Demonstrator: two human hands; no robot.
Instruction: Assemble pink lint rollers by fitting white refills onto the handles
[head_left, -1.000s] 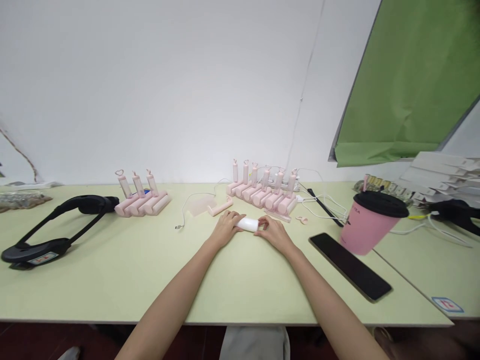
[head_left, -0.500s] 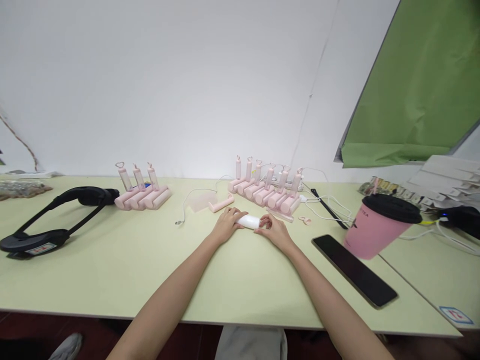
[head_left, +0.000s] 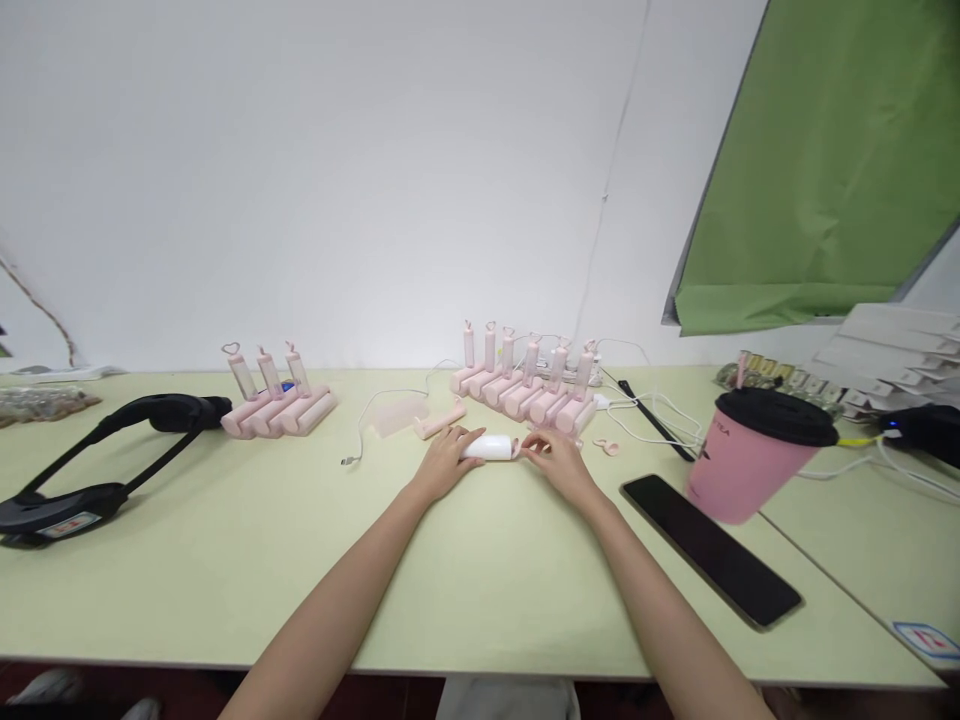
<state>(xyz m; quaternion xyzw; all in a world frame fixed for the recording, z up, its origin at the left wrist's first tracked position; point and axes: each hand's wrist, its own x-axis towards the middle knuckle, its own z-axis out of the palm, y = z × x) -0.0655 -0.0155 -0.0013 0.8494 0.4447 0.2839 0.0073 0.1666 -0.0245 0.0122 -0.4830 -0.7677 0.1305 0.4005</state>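
left hand (head_left: 445, 464) grips white cylinder (head_left: 490, 447), right hand (head_left: 556, 464) pinches its end; black phone (head_left: 709, 548) beside pink cup (head_left: 750, 462).

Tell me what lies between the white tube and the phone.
Between the tube and the phone lies the right hand, then a narrow strip of table, as the head view shows.

A black plastic headset frame with padded ends (head_left: 176, 413) lies between the front and back edges of the pale green desk (head_left: 225, 560), far left. Near the front right corner lies a flat black smartphone (head_left: 711, 550), just beside a pink cup with a black lid (head_left: 739, 470). A green sheet (head_left: 832, 180) hangs against the white wall (head_left: 300, 180).
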